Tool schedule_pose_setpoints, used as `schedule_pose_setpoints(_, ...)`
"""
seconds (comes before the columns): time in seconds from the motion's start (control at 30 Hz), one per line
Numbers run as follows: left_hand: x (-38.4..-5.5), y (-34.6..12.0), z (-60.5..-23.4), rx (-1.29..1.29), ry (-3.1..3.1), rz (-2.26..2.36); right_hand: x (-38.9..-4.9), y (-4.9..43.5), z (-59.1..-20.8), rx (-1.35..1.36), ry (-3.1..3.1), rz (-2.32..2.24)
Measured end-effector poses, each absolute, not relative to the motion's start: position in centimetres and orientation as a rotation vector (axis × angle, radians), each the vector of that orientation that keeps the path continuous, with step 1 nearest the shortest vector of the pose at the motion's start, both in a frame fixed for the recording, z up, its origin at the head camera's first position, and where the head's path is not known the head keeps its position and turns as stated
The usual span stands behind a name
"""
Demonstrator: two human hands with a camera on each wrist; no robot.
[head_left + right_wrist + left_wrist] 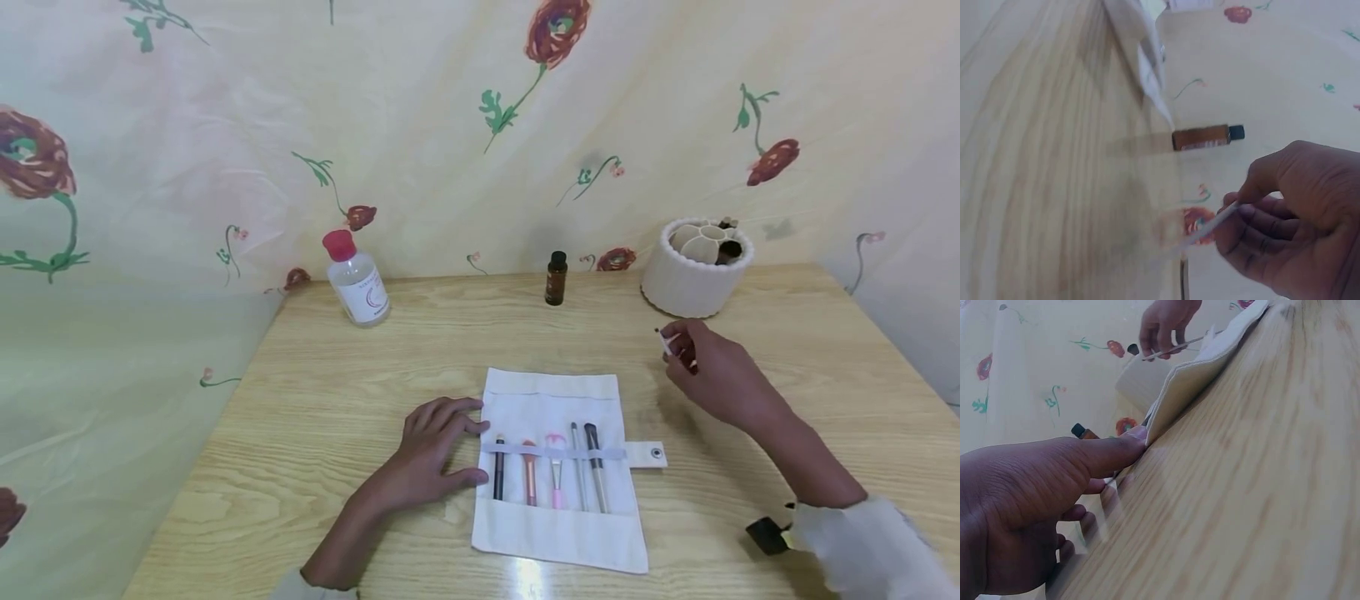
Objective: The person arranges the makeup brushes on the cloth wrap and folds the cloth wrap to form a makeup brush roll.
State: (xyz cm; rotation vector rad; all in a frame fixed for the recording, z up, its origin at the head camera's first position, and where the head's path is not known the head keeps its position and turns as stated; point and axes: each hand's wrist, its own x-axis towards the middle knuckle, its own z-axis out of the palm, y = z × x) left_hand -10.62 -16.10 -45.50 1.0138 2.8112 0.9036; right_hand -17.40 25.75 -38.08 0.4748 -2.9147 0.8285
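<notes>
A white cloth brush roll [555, 533] lies unfolded on the table, with several makeup brushes [596, 471] tucked behind its strap and in its pocket. At its left edge, my left hand [435, 450] rests on the table with relaxed, spread fingers. In the left wrist view the left thumb [1113, 453] touches the cloth's edge. Right of the roll and above the table, my right hand [708, 371] pinches a thin pale makeup brush [1210, 226] between thumb and fingers. A small dark tip shows on this slim brush in the head view; its lower end is blurred in the right wrist view.
Behind the right hand stands a white ribbed holder [686, 283] with round compartments and dark items inside. A small brown bottle [555, 282] is at the table's back edge. Farther left stands a clear bottle [363, 292] with a red cap. Floral cloth [420, 125] hangs behind.
</notes>
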Motion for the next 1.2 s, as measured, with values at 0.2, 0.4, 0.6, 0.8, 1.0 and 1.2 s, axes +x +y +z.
schedule_pose_setpoints(0.2, -10.6, -16.1, -45.4, 1.021, 2.813, 0.905, -17.3, 24.1, -37.6, 0.543, -2.766, 0.898)
schedule_pose_setpoints(0.4, -10.7, -16.0, -45.4, 1.024, 2.818, 0.891, -17.1, 22.8, -37.4, 0.533, -2.685, 1.072)
schedule_pose_setpoints(0.6, -10.7, -16.0, -45.4, 1.024, 2.816, 0.906, -16.9, 21.9, -38.0, 0.531, -2.674, 1.18)
schedule_pose_setpoints(0.8, -10.6, -16.0, -45.4, 1.019, 2.816, 0.897, -16.6, 21.6, -38.5, 0.535, -2.652, 1.188)
schedule_pose_setpoints(1.0, -10.6, -16.0, -45.2, 1.019, 2.816, 0.894, -16.7, 21.5, -38.0, 0.494, -2.585, 1.255)
schedule_pose_setpoints(1.2, -10.6, -16.0, -45.3, 1.018, 2.815, 0.899, -16.5, 21.1, -38.8, 0.563, -2.7, 1.241)
